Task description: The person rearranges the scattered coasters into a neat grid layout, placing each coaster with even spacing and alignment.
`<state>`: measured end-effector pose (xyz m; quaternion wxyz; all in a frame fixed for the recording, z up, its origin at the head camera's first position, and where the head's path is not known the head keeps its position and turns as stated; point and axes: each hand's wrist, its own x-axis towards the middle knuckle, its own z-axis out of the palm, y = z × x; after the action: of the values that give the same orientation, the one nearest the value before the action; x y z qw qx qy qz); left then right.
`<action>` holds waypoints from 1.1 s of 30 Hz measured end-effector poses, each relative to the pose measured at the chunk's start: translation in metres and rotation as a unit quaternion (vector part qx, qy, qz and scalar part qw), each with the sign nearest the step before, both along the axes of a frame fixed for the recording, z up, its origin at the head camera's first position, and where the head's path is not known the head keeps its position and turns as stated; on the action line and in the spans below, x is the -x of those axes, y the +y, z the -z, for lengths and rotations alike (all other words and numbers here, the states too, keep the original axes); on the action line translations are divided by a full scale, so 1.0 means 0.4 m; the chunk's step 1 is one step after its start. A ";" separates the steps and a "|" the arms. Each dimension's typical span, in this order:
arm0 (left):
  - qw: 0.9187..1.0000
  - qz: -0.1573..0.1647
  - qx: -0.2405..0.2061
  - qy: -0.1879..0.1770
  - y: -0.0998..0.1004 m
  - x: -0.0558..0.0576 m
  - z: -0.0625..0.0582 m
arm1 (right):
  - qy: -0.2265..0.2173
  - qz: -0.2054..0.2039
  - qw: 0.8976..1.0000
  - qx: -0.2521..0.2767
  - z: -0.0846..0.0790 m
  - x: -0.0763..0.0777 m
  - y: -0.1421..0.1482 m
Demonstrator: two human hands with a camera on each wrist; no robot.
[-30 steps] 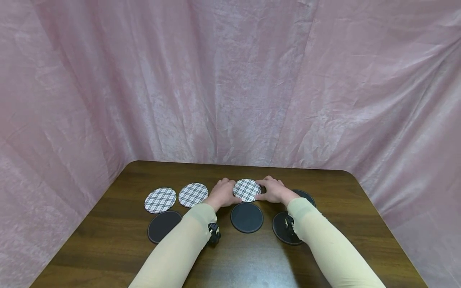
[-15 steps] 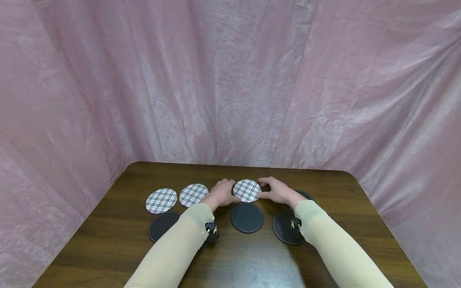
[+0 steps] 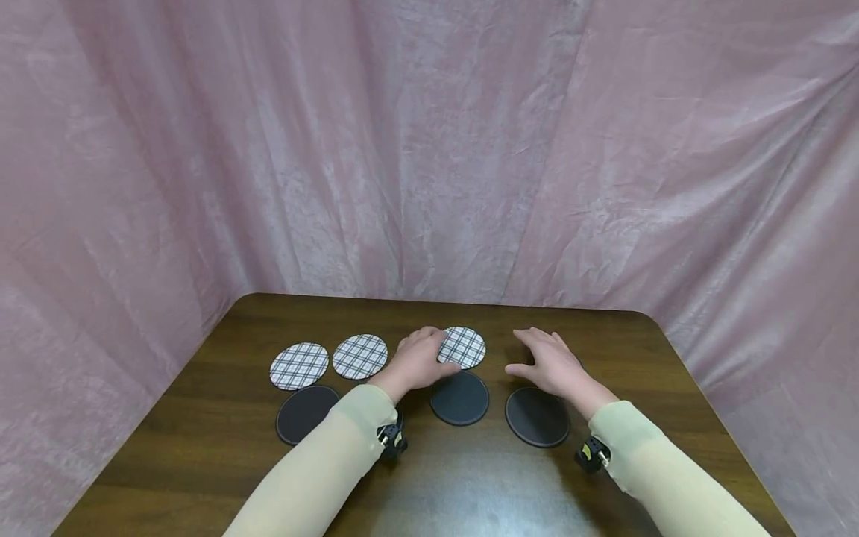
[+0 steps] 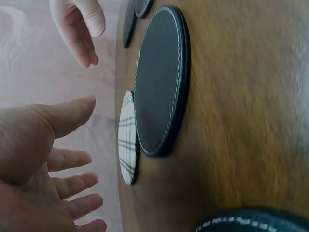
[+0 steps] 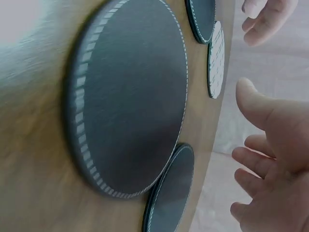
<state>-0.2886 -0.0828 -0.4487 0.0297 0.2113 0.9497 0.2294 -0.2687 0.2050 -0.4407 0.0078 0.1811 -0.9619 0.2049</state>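
My left hand (image 3: 419, 362) hovers beside a round plaid coaster (image 3: 466, 347), covering its left edge in the head view. In the left wrist view its fingers (image 4: 75, 186) are spread and hold nothing. Just in front of that coaster lies a black stitched coaster (image 3: 459, 400). My right hand (image 3: 553, 367) is held above the table with thumb and fingers apart, gripping nothing. Below it lies another black coaster (image 3: 537, 419). Behind that one, a further black coaster (image 5: 175, 193) shows in the right wrist view; in the head view my right hand and wrist hide nearly all of it.
Two more plaid coasters, one at the far left (image 3: 299, 366) and one beside it (image 3: 360, 356), lie flat on the brown wooden table (image 3: 168, 455). A black coaster (image 3: 306, 415) is partly under my left sleeve. A pink curtain (image 3: 429, 149) hangs behind the table.
My right hand has let go of the plaid coaster's right edge and moved right, uncovering more of the front black coaster. My left hand has lifted slightly. The coasters stay in place.
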 end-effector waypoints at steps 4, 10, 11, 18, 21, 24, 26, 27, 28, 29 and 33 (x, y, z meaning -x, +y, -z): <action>1.000 0.012 0.008 0.006 0.017 -0.018 -0.005 | 0.010 0.004 1.000 -0.007 -0.002 -0.033 0.025; 0.999 0.031 0.012 0.010 0.048 -0.049 -0.011 | 0.026 0.015 0.999 -0.011 0.003 -0.074 0.071; 0.999 0.034 0.014 0.011 0.053 -0.052 -0.011 | 0.026 0.019 0.999 -0.011 0.005 -0.080 0.080; 0.999 0.047 0.023 0.016 0.087 -0.076 -0.014 | 0.025 0.035 0.999 -0.016 0.016 -0.112 0.124; 0.998 0.053 0.025 0.020 0.103 -0.083 -0.016 | 0.031 0.039 0.999 -0.015 0.014 -0.125 0.138; 0.998 0.055 0.027 0.018 0.121 -0.088 -0.016 | 0.028 0.048 0.998 -0.015 0.011 -0.134 0.154; 0.998 0.055 0.029 0.014 0.133 -0.090 -0.015 | 0.022 0.055 0.998 -0.018 0.009 -0.139 0.165; 0.998 0.056 0.030 0.012 0.140 -0.090 -0.013 | 0.019 0.058 0.998 -0.019 0.008 -0.141 0.170; 0.998 0.057 0.031 0.012 0.146 -0.091 -0.012 | 0.016 0.061 0.998 -0.020 0.009 -0.142 0.175; 0.998 0.059 0.033 0.012 0.152 -0.091 -0.010 | 0.014 0.063 0.998 -0.021 0.010 -0.143 0.181; 0.997 0.066 0.039 0.012 0.179 -0.090 -0.003 | 0.017 0.067 0.997 -0.026 0.017 -0.145 0.198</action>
<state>-0.2528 -0.0112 -0.4475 0.0416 0.2749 0.9422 0.1869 -0.2109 0.2842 -0.4476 0.0329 0.1197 -0.9766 0.1755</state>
